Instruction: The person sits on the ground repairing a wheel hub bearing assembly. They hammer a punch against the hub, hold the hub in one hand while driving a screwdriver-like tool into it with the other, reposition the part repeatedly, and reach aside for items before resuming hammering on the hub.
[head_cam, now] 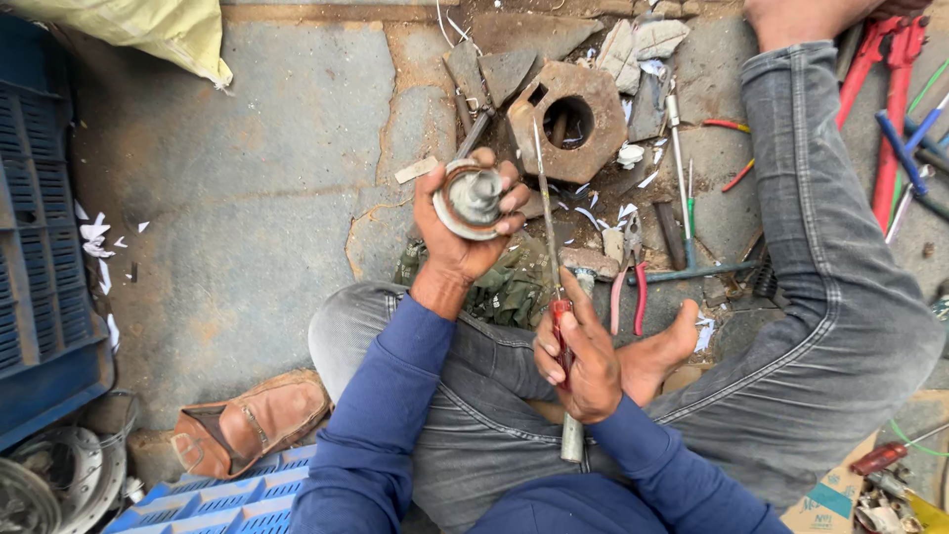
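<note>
My left hand [460, 235] is raised in front of me and grips a round metal part [471, 198] with a rusty rim and a grey hub, its open face turned up. My right hand [583, 358] is closed on the red handle of a long thin screwdriver [547, 213], whose shaft points away from me, its tip near the stone block. The shaft passes just right of the round part without touching it. I sit cross-legged on the ground in grey jeans and blue sleeves, with a bare foot [660, 346] beside my right hand.
A hexagonal stone block [566, 121] with a round hole lies ahead. Red-handled pliers [627, 287], a T-shaped wrench [682, 198] and red bolt cutters [890, 99] lie to the right. A brown sandal [247, 425] and blue plastic crates [40, 247] sit left. A camouflage cloth [509, 287] lies under my left hand.
</note>
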